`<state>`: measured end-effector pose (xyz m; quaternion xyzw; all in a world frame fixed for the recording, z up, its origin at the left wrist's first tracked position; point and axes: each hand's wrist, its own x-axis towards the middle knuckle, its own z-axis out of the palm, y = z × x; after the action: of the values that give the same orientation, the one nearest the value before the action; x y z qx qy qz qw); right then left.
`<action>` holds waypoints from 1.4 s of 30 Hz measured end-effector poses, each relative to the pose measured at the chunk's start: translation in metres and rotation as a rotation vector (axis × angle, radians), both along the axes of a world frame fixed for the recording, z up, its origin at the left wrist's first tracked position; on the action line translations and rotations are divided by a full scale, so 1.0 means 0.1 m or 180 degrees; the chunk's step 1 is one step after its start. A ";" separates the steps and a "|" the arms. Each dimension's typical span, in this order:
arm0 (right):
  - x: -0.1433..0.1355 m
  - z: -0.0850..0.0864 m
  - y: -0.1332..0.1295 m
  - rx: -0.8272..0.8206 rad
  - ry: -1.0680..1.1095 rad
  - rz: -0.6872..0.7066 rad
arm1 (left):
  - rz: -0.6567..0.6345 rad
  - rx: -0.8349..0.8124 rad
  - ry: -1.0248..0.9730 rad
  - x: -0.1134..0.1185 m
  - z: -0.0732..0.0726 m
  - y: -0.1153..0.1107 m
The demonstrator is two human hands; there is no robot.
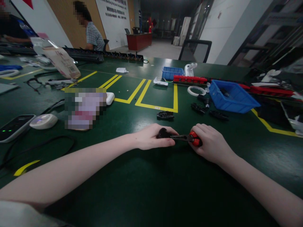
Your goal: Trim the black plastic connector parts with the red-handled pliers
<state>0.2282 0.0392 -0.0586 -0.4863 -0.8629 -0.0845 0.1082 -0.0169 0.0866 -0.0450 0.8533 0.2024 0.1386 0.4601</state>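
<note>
My left hand (153, 137) is closed around a small black part (163, 133), its thumb and fingers pointing right. From the other side, my right hand (209, 143) grips needle-nose pliers (184, 137) by their red-orange handles. The jaws reach left to the black part; whether they pinch it I cannot tell. Just beyond my hands lies a black clip-like piece (165, 115). Further right are a similar black piece (198, 108), another dark piece (219, 115) and a black part with a stem (204, 100).
A blue bin (233, 97) holding dark parts stands at the right, beside a white tape roll (196, 91). Behind them are a smaller blue basket (172, 73) and red strips (190, 79). A phone (86, 108) and white mouse-like device (44, 121) lie left. Another person (93, 34) sits across.
</note>
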 end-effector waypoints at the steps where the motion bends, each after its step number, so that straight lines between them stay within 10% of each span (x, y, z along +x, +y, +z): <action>1: 0.00 0.00 0.00 0.0018 0.0012 0.0001 | 0.0043 -0.0021 -0.0087 0.00 -0.01 0.00; 18: -0.02 0.03 0.00 -0.0106 0.0017 0.0127 | 0.1203 -0.0978 -0.0700 0.13 -0.11 -0.09; 42: -0.08 0.07 -0.09 -0.0101 0.0257 -0.0078 | 0.0578 -0.0501 -0.0061 0.13 -0.03 -0.23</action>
<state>0.2203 0.0297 -0.0511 -0.5015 -0.8531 -0.0524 0.1342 -0.0042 0.0635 -0.0478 0.7913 0.2848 0.1715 0.5131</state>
